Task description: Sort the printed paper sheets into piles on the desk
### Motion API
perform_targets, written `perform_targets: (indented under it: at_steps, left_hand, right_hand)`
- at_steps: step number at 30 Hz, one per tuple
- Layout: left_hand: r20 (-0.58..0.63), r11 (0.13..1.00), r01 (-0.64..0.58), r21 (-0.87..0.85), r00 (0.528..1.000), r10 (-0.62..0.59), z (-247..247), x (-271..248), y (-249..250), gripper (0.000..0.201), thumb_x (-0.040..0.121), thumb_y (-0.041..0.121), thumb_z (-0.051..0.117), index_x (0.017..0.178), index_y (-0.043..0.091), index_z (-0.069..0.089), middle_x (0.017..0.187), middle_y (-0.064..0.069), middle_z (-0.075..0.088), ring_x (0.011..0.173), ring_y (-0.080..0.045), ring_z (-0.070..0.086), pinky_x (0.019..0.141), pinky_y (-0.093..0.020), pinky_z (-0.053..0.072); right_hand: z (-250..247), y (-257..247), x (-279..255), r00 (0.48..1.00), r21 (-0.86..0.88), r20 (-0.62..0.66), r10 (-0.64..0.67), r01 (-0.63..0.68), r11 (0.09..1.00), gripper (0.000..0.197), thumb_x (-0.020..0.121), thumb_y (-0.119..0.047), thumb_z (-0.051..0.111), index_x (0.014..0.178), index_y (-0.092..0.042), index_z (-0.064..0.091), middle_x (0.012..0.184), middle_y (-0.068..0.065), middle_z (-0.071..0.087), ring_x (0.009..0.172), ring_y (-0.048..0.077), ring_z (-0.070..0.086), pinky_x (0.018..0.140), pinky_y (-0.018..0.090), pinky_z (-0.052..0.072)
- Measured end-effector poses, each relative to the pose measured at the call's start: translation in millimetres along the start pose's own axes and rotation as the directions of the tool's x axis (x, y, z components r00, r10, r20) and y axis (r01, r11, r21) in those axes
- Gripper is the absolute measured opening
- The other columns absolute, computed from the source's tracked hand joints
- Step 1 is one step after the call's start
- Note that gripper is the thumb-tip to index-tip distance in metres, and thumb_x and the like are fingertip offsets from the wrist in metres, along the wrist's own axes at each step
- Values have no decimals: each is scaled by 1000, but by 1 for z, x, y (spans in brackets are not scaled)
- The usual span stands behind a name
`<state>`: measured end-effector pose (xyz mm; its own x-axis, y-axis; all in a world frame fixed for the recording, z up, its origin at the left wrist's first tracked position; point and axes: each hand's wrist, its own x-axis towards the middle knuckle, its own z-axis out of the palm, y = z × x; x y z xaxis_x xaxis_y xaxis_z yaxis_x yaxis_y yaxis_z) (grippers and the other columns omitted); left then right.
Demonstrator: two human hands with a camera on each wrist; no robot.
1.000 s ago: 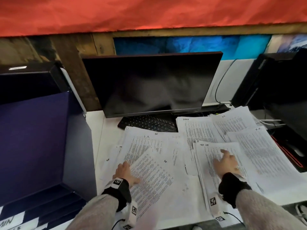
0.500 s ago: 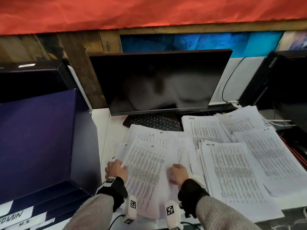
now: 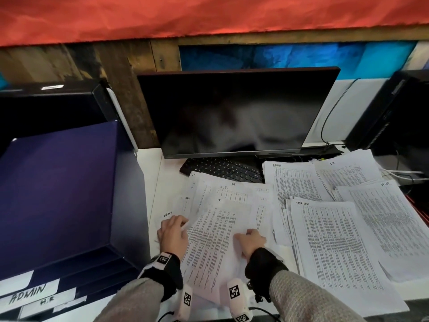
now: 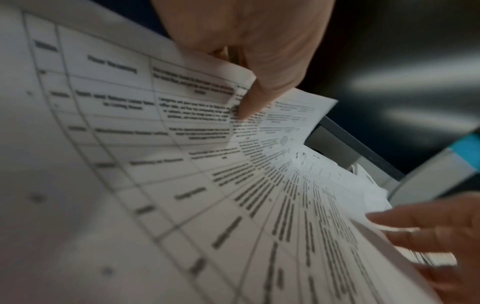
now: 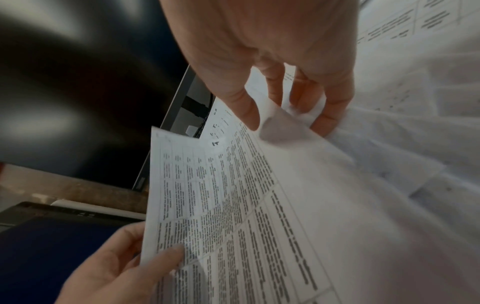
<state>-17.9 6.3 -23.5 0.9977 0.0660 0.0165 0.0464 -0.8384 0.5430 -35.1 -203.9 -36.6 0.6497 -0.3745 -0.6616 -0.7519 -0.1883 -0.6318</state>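
Note:
A printed sheet (image 3: 213, 242) with a table of text is tilted up over a loose heap of sheets (image 3: 232, 196) at the desk's front centre. My left hand (image 3: 178, 225) pinches its left edge, the thumb (image 4: 249, 102) pressing on the print. My right hand (image 3: 249, 234) grips its right edge, with the fingers (image 5: 327, 115) curled under the paper. To the right lie separate piles: one headed task list (image 3: 336, 247), one marked ADMIN (image 3: 294, 182), an I.T. one (image 3: 346, 173) and an H.R. one (image 3: 390, 217).
A dark monitor (image 3: 232, 112) stands behind the papers, with a black keyboard (image 3: 222, 168) partly under them. A blue stacked file tray (image 3: 58, 194) labelled ADMIN and H.R. fills the left. A black computer tower (image 3: 406, 112) and cables sit at the far right.
My right hand left the task list pile and moved left to the sheet's right edge. The left hand stayed on the left edge, and both now hold the sheet raised.

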Motion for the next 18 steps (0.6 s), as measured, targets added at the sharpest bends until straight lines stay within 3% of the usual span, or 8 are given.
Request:
perform_targets:
  at_steps: [2,4,7,11,16,18]
  left_hand:
    - [30,990,-110,-88,993,113,1,-4,2,31,82,-7,55,88,23,55,92,11,56,95,-11,49,86,-25,38]
    - [93,976,-116,-187,987,135,3,-6,5,35,80,-12,54,87,22,54,93,12,56,89,-6,56,83,-18,47]
    - [147,974,-91,-208,981,123,6,-6,9,38,81,-12,53,99,22,54,97,11,57,90,-8,58,75,-5,42]
    - [252,964,108,-242,967,-45,7,-3,16,67,83,-6,55,140,22,32,119,2,46,110,-18,52,96,-27,46]
    - [351,926,369,-83,880,-319,-2,14,14,76,79,26,70,143,14,30,134,-12,36,123,-27,44,103,-31,39]
    - [383,913,398,-86,860,-338,-5,16,11,74,82,22,68,145,12,28,142,-12,38,128,-29,42,107,-34,38]
  right_hand:
    - [-4,1,1,1000,110,-19,-22,24,994,38,76,-23,60,110,-13,45,117,10,46,101,32,55,92,47,51]
    - [-10,0,-2,1000,236,-2,-30,30,971,36,76,-13,63,109,-6,48,111,16,59,96,33,59,86,45,53]
    - [-18,-1,-12,998,354,56,-39,16,935,16,82,0,62,95,-3,54,86,11,64,74,25,61,60,31,49]
    - [-24,0,-17,992,358,108,-70,28,933,13,83,1,61,94,-4,58,84,8,66,72,23,62,56,26,45]
    - [-27,2,-17,987,332,149,-60,7,943,21,83,2,57,103,2,61,89,13,69,78,28,65,61,28,49]
    - [-28,1,-21,985,319,156,-78,24,947,19,83,4,54,101,2,60,89,13,68,77,26,65,59,27,49]
